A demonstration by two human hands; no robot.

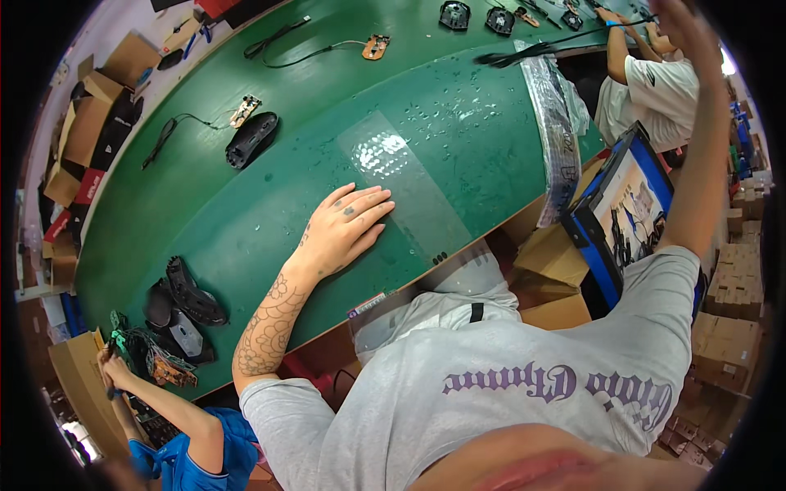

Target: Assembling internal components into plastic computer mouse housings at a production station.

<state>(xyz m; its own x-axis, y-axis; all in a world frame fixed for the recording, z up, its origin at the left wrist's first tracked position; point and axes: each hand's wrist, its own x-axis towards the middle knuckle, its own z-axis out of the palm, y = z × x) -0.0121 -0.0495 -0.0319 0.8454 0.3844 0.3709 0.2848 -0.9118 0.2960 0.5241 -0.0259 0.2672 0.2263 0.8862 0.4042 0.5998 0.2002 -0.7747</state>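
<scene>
My left hand [350, 225] lies flat on the green table, fingers stretched out. Its fingertips touch or rest beside the edge of a clear plastic bag [417, 200]. At the upper right my right hand [686, 29] is raised, blurred and partly cut off by the picture's rim. A long black cable [565, 41] runs leftward from its fingers, with a thicker bundled end over the far side of the table. The fingers appear closed on the cable's near end. A black computer mouse shell [252, 140] sits left of my left hand, beside a small circuit board [245, 110].
Another circuit board [376, 47] with its cable lies at the back. Bubble wrap [553, 131] hangs over the table's right side. A blue crate [626, 213] holds dark cables. Co-workers sit at upper right in a white shirt [655, 98] and lower left in blue [196, 454]. Mouse parts [196, 295] lie left.
</scene>
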